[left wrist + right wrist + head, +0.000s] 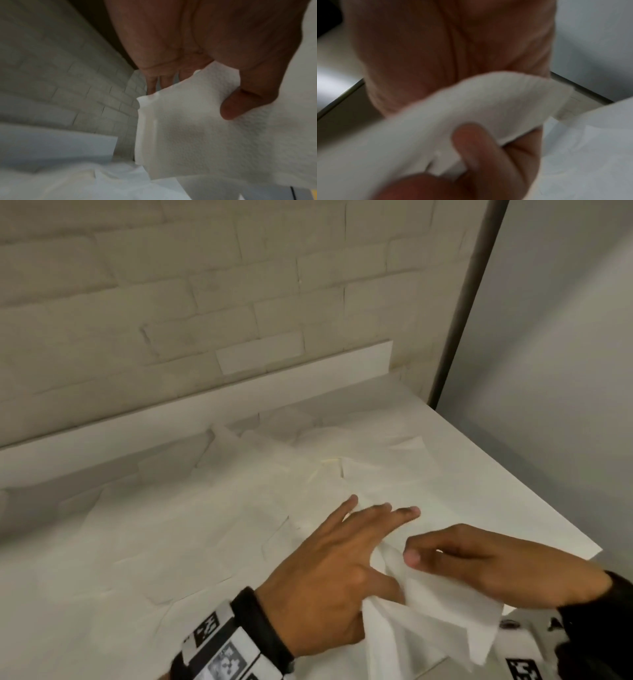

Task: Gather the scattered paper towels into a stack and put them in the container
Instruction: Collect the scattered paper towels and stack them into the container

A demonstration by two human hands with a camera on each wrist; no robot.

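Paper towel (442, 607) pinched in left hand (329, 570) and right hand (479, 563); container unseen.

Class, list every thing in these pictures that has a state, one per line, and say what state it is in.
Left hand: fingers stretched forward, thumb pinching the held towel.
Right hand: fingers curled, grip closed on the same towel.
Held white paper towel: crumpled, lifted, hanging between both hands.
Scattered white paper towels: loose, overlapping, lying flat on the table, not yet stacked.
White table: largely covered by towels.
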